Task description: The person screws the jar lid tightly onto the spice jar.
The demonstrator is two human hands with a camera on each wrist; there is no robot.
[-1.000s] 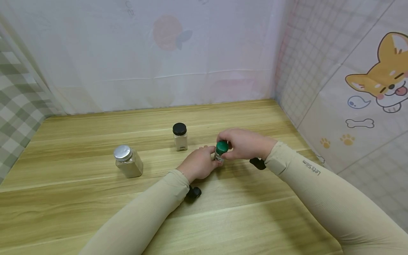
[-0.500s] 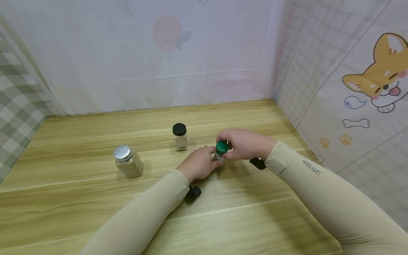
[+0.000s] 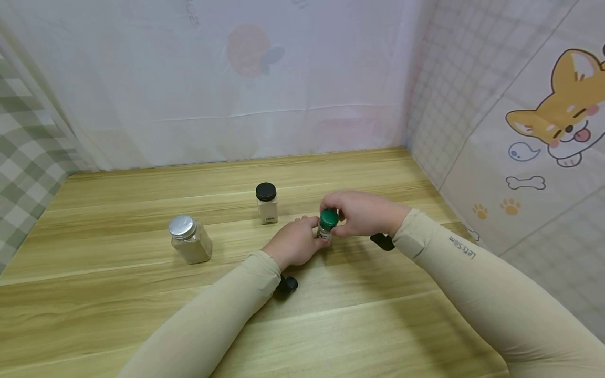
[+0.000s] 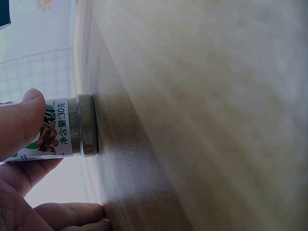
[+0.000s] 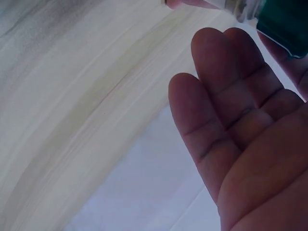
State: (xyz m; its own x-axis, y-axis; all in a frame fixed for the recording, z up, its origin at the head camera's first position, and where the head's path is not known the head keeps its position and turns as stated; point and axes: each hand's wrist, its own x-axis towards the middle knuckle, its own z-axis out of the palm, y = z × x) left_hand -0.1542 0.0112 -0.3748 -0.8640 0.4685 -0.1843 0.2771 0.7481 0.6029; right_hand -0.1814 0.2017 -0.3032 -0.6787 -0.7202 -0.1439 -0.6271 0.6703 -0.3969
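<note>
A small clear spice jar [image 4: 57, 126] with a printed label stands upright on the table. The label carries a picture of cinnamon sticks and star anise, and brown powder shows near its base. My left hand [image 3: 294, 241] holds the jar's body between thumb and finger, low down by the tabletop. On top is a green cap [image 3: 329, 219], which my right hand [image 3: 361, 213] pinches between thumb and index finger. In the right wrist view the cap [image 5: 284, 26] sits at the upper right corner, while the other fingers [image 5: 211, 62] extend below, off the jar.
A square jar with a black lid [image 3: 267, 203] stands behind and left of my hands. Farther left is a larger jar with a silver lid [image 3: 191, 239]. The wooden table [image 3: 118, 315] meets a pale curtain [image 3: 165, 79] at the back and a patterned sheet [image 3: 496, 131] at right.
Both hands stay at the jar with almost no visible movement. The patterned sheet on the right has shifted slightly to the left.
</note>
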